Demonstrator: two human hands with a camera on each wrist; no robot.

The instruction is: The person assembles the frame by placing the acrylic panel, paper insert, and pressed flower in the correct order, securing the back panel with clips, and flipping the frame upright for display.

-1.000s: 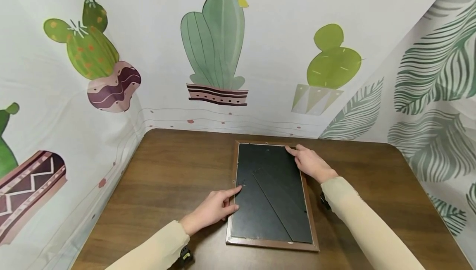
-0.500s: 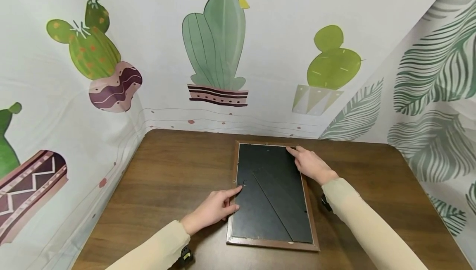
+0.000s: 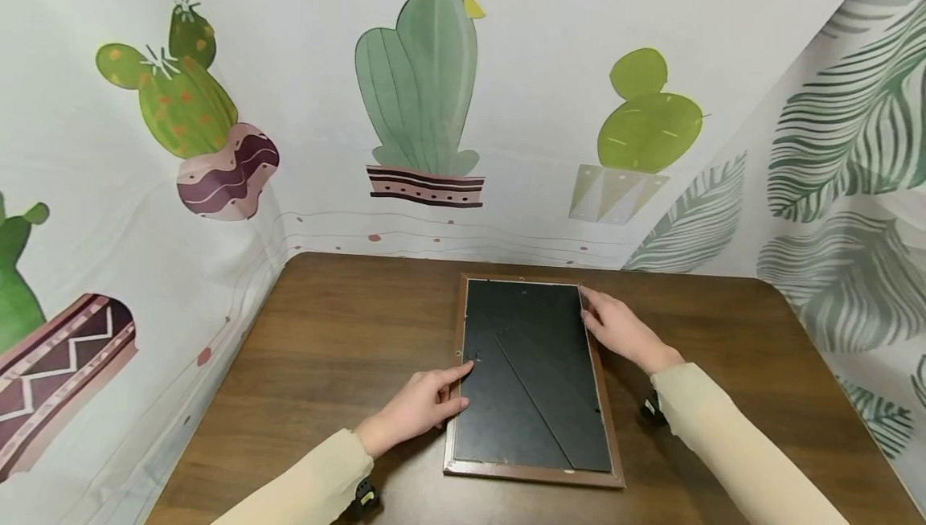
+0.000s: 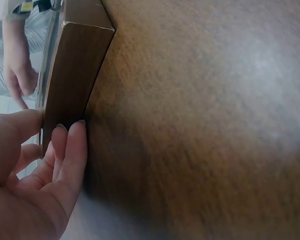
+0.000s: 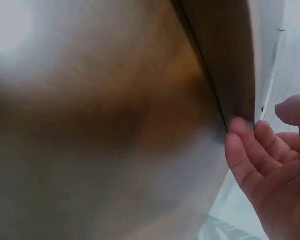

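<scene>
A picture frame (image 3: 534, 372) lies face down on the table, its black backing with a diagonal stand flap upward and a brown rim around it. My left hand (image 3: 415, 404) holds the left side: index fingertip on the backing, thumb over the rim. In the left wrist view, other fingers of this left hand (image 4: 45, 165) press against the brown outer side. At the far right corner, my right hand (image 3: 625, 332) touches the rim. From the right wrist, the right hand's (image 5: 277, 160) fingertips meet the frame's outer side (image 5: 235, 65), with the thumb raised apart from it.
The brown wooden table (image 3: 347, 324) runs back to a white cloth (image 3: 531, 107) printed with cacti and leaves. Dark wrist straps show under both cream sleeves (image 3: 738, 436). Small metal tabs dot the frame's inner edge.
My right hand has slid right, its index finger leaving the top of the backing for the right corner of the rim. The left hand keeps its place on the frame.
</scene>
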